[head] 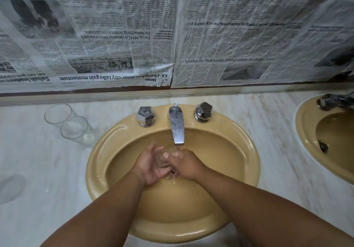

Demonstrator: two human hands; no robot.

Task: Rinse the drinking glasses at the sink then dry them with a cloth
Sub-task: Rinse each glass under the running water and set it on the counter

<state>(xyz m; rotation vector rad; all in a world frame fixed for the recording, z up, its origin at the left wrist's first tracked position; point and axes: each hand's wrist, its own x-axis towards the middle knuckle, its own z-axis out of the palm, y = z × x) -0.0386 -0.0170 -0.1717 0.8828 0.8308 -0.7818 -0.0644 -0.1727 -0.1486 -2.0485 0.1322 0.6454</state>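
A clear drinking glass (160, 157) lies on its side between my two hands over the yellow sink (99, 151). My left hand (148, 167) cups it from the left. My right hand (184, 163) closes around its other end, fingers at the rim. Water runs from the chrome tap (177, 126) onto my right hand and the glass. Two more clear glasses stand upright on the counter left of the sink, one (57, 113) behind the other (77, 131). No cloth is in view.
Two chrome knobs flank the tap, the left knob (145, 115) and the right knob (203, 111). A second yellow sink (306, 131) sits at the right edge. The marble counter (47, 170) surrounds both. Newspaper (172, 32) covers the wall behind.
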